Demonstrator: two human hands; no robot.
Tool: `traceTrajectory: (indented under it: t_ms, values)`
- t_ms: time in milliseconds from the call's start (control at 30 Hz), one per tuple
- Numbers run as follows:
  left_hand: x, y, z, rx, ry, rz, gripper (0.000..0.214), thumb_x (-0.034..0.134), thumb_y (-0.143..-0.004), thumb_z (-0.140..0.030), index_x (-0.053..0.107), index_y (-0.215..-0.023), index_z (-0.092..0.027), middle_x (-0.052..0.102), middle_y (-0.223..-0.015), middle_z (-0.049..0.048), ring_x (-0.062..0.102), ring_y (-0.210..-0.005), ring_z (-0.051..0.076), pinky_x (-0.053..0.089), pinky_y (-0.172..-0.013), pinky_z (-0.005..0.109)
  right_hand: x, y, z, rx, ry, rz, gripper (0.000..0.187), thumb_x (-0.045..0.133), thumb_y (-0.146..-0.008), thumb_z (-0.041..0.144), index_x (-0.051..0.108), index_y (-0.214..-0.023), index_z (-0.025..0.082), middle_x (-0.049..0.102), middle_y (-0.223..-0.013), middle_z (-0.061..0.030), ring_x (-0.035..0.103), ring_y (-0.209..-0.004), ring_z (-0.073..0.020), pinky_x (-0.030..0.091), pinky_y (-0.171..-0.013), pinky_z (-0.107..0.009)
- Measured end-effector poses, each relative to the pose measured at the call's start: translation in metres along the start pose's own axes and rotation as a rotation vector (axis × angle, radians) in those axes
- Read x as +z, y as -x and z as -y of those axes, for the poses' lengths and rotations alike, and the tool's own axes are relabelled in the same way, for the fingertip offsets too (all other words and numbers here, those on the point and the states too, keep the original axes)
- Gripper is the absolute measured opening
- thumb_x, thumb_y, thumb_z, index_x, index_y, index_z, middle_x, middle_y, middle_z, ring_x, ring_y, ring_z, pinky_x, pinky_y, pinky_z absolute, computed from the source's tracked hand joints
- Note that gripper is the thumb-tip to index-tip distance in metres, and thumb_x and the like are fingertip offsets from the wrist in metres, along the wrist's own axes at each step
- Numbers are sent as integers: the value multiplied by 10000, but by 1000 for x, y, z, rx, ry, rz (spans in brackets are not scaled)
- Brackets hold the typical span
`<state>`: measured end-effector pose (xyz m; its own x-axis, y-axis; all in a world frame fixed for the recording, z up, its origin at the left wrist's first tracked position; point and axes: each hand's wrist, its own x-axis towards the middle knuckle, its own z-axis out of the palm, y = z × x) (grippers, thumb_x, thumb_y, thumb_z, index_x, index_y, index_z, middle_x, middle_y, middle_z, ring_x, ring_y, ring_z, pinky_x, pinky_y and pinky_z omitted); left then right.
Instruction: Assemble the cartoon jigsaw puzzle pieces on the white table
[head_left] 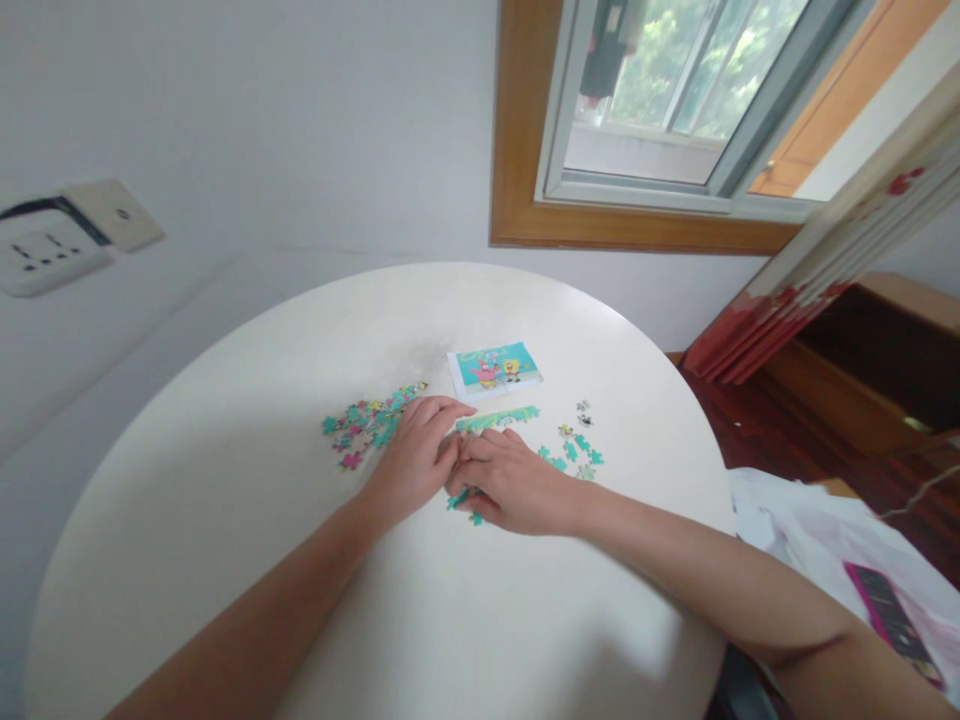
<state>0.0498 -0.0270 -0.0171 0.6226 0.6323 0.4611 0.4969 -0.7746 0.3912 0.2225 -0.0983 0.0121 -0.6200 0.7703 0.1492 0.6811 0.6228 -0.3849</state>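
Note:
My left hand point(416, 450) lies palm down on the round white table point(225, 520), fingers stretched toward a joined strip of green puzzle pieces point(501, 417). My right hand point(514, 480) rests beside it, fingers flat over teal pieces point(466, 503) that peek out from under it. The fingertips of both hands meet at the near end of the strip. A heap of loose puzzle pieces point(367, 425) lies just left of my left hand. A few more loose pieces point(574, 450) sit to the right of my right hand.
A small puzzle box point(493, 369) with a cartoon picture stands behind the strip. A wall socket point(45, 260) is at left, a wood-framed window point(645, 120) behind. A curtain point(825, 260), a wooden cabinet point(862, 370) and a white bag point(840, 560) stand at right.

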Motion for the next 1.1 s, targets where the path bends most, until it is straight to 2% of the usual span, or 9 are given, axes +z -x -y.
traceTrajectory:
  t_ms: [300,467,667,833,1100]
  values:
    - [0,0,0,16,-2,-18,318,418,-852,-95,571,-1119,-178,565,-1102,81,504,-1094,238,394,-976,420,-1,-1,-12,-64,-39,-20,124,646,-853,238,675,-969,207,620,-1041,-52,509,-1078,-207,354,-934,-345]
    - [1,0,1,13,-4,-12,332,432,-838,-82,571,-1120,-190,566,-1108,75,502,-1102,238,397,-977,417,-10,4,-18,-105,-57,-35,177,629,-873,286,669,-1028,211,631,-1068,-46,523,-1057,-194,349,-923,-334]
    - [1,-1,1,21,-6,-17,317,433,-848,-94,577,-1119,-172,566,-1093,78,503,-1092,240,391,-982,425,-11,6,-13,-104,47,-11,230,584,-902,346,662,-1080,224,615,-1099,-64,501,-1073,-216,335,-907,-350]
    - [0,-1,1,16,18,-11,343,432,-828,-86,582,-1120,-184,565,-1099,77,504,-1093,245,394,-981,429,-3,1,-8,-117,114,11,149,569,-905,292,662,-979,203,607,-1057,-63,502,-1041,-215,344,-853,-336]
    - [2,0,2,10,18,-12,325,429,-837,-94,574,-1111,-190,563,-1097,77,504,-1083,243,388,-983,435,1,-2,-9,-146,21,1,93,577,-874,211,635,-944,189,618,-1036,-67,516,-1036,-201,352,-890,-319]
